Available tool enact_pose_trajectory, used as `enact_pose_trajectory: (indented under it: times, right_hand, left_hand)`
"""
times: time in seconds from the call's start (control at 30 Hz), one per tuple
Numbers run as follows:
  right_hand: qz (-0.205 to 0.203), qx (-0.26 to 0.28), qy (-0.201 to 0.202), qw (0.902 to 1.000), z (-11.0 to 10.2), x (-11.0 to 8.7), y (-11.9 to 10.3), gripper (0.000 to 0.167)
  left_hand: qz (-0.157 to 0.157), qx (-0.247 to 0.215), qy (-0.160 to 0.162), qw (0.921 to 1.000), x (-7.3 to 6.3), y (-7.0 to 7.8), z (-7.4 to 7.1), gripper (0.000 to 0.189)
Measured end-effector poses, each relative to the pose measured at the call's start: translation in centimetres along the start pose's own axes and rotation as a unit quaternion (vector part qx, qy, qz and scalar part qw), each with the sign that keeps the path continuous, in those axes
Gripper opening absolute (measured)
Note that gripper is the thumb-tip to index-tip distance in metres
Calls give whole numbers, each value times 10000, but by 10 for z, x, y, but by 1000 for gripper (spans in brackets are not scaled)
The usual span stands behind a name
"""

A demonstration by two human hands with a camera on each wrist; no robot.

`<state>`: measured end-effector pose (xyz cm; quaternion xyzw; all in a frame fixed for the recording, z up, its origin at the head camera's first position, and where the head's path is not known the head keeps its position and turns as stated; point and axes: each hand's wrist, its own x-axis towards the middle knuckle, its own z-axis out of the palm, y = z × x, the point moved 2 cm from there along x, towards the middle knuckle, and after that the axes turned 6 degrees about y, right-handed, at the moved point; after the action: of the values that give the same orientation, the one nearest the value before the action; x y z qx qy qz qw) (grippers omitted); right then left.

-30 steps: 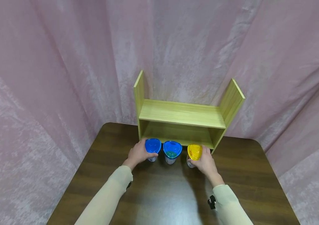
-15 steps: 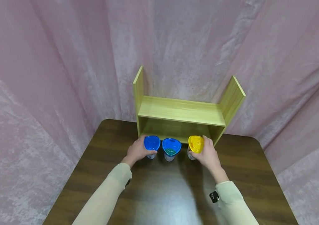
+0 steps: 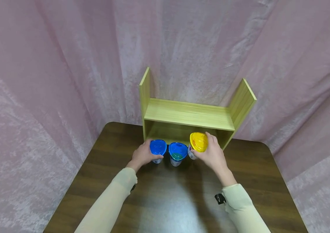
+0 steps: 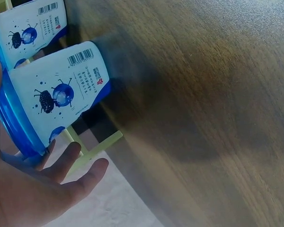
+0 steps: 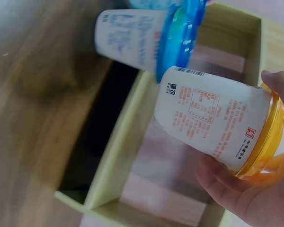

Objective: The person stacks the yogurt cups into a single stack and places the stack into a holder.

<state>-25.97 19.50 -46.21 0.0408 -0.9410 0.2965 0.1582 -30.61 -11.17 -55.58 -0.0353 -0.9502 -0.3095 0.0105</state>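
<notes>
In the head view, my left hand (image 3: 143, 156) grips the left blue-lidded yogurt cup (image 3: 158, 147) by its lid rim, thumb at the front. The left wrist view shows this white cup (image 4: 61, 90) with berry pictures and a barcode, two fingers held away from it. Beside it stands a second blue-lidded yogurt cup (image 3: 178, 151), with some green on its lid. My right hand (image 3: 214, 155) holds a yellow-lidded yogurt cup (image 3: 198, 141) between thumb and fingers. In the right wrist view, this cup (image 5: 208, 118) with orange print appears raised and tilted.
A pale wooden shelf unit (image 3: 189, 113) stands behind the cups, with two upright side panels and an open lower compartment (image 3: 170, 131). It rests on a dark brown wooden table (image 3: 165, 200). Pink curtains (image 3: 95, 64) hang behind and at both sides.
My right hand has lifted the yellow-lidded yogurt cup and brought it left, close to the middle cup. My left hand stays on its cup. The head view has shifted slightly.
</notes>
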Motion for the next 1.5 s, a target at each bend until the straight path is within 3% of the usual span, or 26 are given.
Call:
enact_pose_trajectory:
  times: [0.5,0.8,1.5]
  right_hand:
    - [-316,81,-20,9995,13,23,-51,101]
    - [-268,153,-285,9991,22,28,-60,101]
    - [-427,140,-432,9981,32,32,-78,102]
  left_hand:
    - [-68,-28,-23,10000,1,0,1,106]
    - [-123,54,-51,9999,0,1,4,103]
    - [-191,64,-66,9998,0,2,2,102]
